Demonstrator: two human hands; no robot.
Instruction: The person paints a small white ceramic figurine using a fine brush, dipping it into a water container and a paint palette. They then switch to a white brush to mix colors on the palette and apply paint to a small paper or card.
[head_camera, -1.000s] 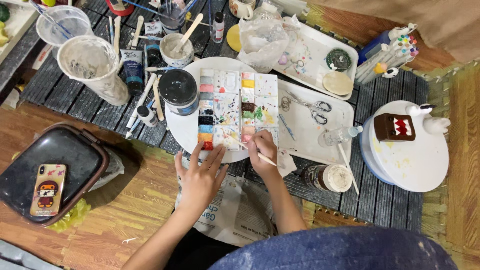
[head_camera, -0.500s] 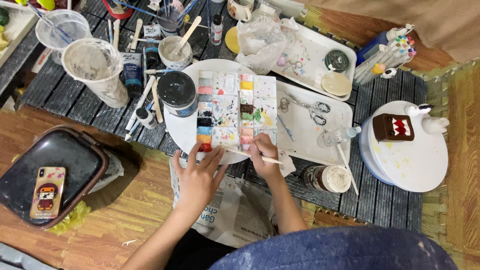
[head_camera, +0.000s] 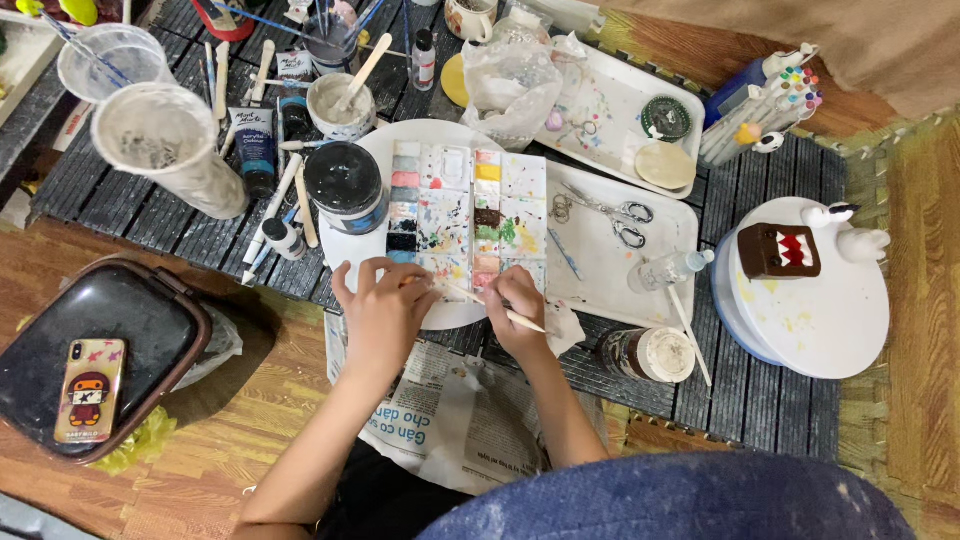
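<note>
**Wooden brush over the paint wells: a colour pick-up in hand**

Wood is what I watch first: the thin pale brush (head_camera: 492, 307) sits pinched in the right hand (head_camera: 518, 308), fingers closed about its shaft. Its working end points left, toward the near edge of the white palette (head_camera: 465, 215); the tip is too small for me to tell whether it touches paint.

The left hand (head_camera: 385, 312) lies loosely spread and grips nothing, its fingertips set on the near edge of the palette as if to steady it. The palette rests on a round white plate (head_camera: 420, 145) just beside a black-lidded jar (head_camera: 345, 185). Both hands hover above a sheet of newspaper (head_camera: 450, 400).

I judge this as the loading step: choosing or mixing a colour at the near wells. The painted brown figure (head_camera: 780, 250) stands on its white turntable well off to the right, untouched.

A next move, as I read it, calls for a light wrist, a small dab only, and the left hand kept pressing so the palette does not slide on the plate.
</note>
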